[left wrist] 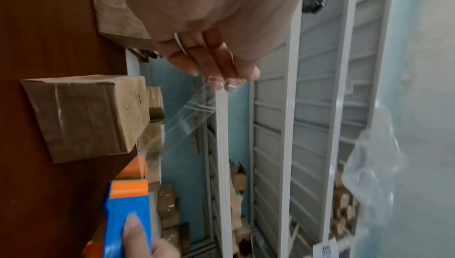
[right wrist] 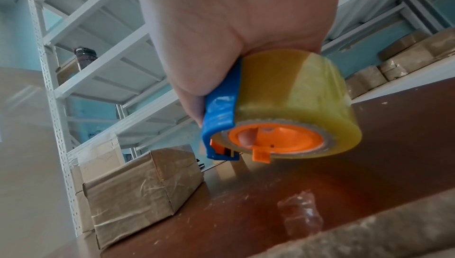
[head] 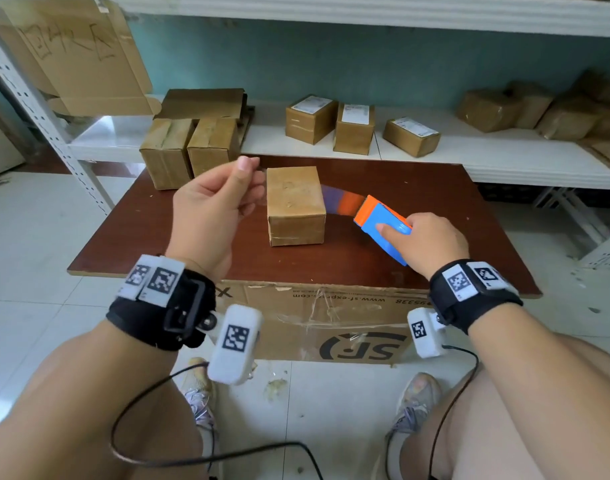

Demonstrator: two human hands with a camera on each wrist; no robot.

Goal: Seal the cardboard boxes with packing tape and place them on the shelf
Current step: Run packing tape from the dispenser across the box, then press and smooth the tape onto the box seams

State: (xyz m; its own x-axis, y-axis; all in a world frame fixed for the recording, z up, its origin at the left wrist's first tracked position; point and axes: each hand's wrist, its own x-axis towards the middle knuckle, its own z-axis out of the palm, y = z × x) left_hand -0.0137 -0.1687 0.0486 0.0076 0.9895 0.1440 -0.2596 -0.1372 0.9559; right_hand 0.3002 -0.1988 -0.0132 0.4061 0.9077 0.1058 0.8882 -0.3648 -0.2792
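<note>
White metal shelving (head: 504,157) stood behind a dark brown bench (head: 418,174), against a pale blue wall. On the bench, near its middle, stood one small cardboard box (head: 295,202), closed and already wrapped with tape. Two similar boxes (head: 189,150) stood side by side at the back left corner of the bench, and several labelled parcels (head: 354,128) lay on the low shelf behind.

The right hand (head: 431,242) was closed around a blue and orange tape dispenser (head: 383,225) with a yellowish roll, just right of the box and a little above the bench. A strip of clear tape (left wrist: 189,114) ran from the dispenser over the box to the left hand (head: 210,209). That hand was raised left of the box, and its thumb and fingers (left wrist: 209,61) pinched the free end of the tape.
</note>
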